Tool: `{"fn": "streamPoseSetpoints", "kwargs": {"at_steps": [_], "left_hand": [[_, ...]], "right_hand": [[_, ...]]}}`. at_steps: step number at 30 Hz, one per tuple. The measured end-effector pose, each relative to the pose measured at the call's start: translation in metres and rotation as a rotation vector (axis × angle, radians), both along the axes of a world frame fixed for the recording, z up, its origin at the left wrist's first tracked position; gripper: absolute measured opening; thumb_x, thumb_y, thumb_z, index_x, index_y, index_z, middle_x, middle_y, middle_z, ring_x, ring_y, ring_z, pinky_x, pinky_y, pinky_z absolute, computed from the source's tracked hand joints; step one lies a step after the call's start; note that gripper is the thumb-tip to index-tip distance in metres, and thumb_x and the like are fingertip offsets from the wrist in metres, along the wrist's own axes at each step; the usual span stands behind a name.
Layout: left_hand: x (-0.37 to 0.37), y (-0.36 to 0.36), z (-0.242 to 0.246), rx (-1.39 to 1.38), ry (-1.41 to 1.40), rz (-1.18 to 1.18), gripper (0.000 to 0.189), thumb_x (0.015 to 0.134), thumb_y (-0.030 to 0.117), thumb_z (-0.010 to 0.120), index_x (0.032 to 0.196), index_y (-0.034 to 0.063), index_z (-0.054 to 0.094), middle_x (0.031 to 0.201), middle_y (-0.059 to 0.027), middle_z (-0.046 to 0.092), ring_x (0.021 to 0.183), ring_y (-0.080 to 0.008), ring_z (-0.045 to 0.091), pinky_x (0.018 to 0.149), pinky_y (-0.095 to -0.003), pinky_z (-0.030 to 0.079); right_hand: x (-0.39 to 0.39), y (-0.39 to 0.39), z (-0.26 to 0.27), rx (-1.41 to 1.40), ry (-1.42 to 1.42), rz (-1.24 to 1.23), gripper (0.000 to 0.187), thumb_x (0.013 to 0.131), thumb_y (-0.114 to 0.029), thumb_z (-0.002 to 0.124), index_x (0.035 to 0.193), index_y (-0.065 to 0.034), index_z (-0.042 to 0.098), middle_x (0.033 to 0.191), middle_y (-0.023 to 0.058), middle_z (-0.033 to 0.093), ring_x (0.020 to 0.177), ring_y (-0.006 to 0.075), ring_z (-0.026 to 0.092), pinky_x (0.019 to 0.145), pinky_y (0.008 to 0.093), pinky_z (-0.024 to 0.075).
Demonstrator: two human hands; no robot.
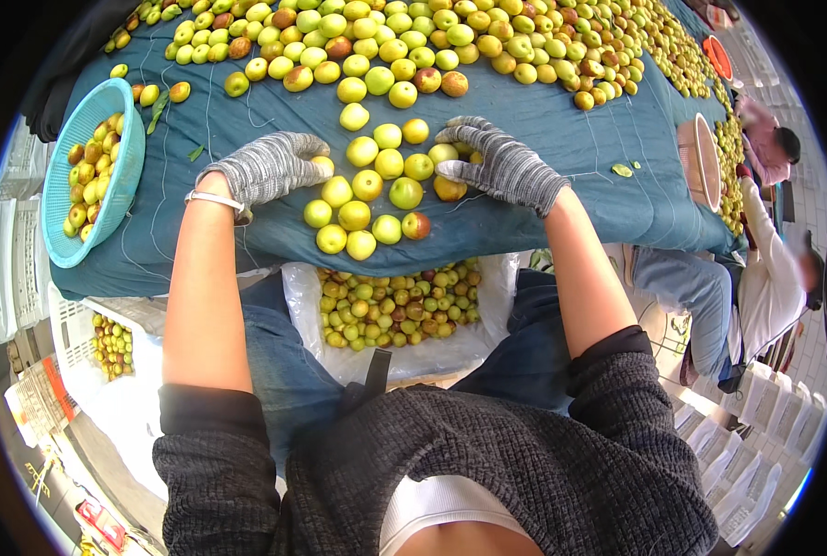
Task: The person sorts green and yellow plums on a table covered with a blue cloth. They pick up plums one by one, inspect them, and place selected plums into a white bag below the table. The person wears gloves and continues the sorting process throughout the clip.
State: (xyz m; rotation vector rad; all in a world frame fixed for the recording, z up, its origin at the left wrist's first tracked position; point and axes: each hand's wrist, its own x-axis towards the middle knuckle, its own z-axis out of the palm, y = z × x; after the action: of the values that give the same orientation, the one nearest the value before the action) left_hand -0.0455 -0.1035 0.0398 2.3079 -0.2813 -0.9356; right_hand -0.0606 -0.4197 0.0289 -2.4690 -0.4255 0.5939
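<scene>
Green and brown-tinged jujubes point(389, 164) lie in a loose group on a blue-green cloth point(246, 240), between my two gloved hands. My left hand point(267, 165), in a grey knit glove, touches a jujube point(323, 167) at the group's left side with its fingertips. On the right, my right hand point(500, 167), gloved alike, curves over a few jujubes with its fingers apart; whether it grips any of them cannot be told. A large heap of jujubes point(399, 31) spreads beyond both hands. Below the cloth's near edge, a lined container point(503, 292) holds many more jujubes.
A turquoise plastic basket point(137, 160) of jujubes stands at the left, with a white crate point(69, 333) below it. At the right are a pink basket point(705, 163), an orange basket point(718, 57), two people at the cloth's far side, and stacked white crates point(726, 445).
</scene>
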Motion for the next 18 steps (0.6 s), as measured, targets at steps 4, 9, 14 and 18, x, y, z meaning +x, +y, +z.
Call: {"fn": "streamPoseSetpoints", "kwargs": {"at_steps": [4,9,14,18], "left_hand": [[-0.002,-0.004,0.008,-0.037,0.295,0.069,0.054,0.087,0.032,0.066,0.131,0.0054,0.052,0.11,-0.0121,0.065,0.094,-0.0195,0.063,0.079,-0.0323,0.053],[-0.016,-0.028,0.022,-0.091,0.318,-0.068,0.068,0.084,0.03,0.07,0.141,0.0094,0.04,0.117,-0.0109,0.057,0.088,-0.0164,0.06,0.069,-0.0272,0.055],[-0.028,-0.048,0.029,-0.135,0.47,-0.162,0.063,0.083,0.026,0.071,0.137,0.0082,0.045,0.109,-0.0118,0.062,0.083,-0.0154,0.062,0.066,-0.0274,0.055],[-0.013,-0.036,0.029,-0.223,0.615,-0.023,0.052,0.087,0.025,0.067,0.131,0.0033,0.05,0.085,-0.0052,0.062,0.072,-0.0118,0.06,0.064,-0.0261,0.053]], "right_hand": [[0.002,-0.004,0.01,0.105,0.166,0.033,0.057,0.085,-0.048,0.065,0.127,-0.0117,0.055,0.122,0.0148,0.057,0.116,0.0281,0.054,0.101,0.0371,0.0423],[-0.01,0.008,0.018,0.028,0.144,0.117,0.064,0.082,-0.047,0.069,0.133,-0.0129,0.051,0.124,0.0179,0.054,0.12,0.0318,0.051,0.102,0.0381,0.041],[-0.024,0.019,0.04,0.249,0.299,0.235,0.053,0.082,-0.04,0.071,0.124,-0.0108,0.059,0.116,0.0126,0.063,0.11,0.0254,0.059,0.098,0.0352,0.0437],[-0.01,0.017,0.042,0.261,0.55,0.3,0.044,0.088,-0.035,0.066,0.126,-0.0147,0.057,0.118,0.0089,0.062,0.11,0.0232,0.059,0.096,0.034,0.0468]]}}
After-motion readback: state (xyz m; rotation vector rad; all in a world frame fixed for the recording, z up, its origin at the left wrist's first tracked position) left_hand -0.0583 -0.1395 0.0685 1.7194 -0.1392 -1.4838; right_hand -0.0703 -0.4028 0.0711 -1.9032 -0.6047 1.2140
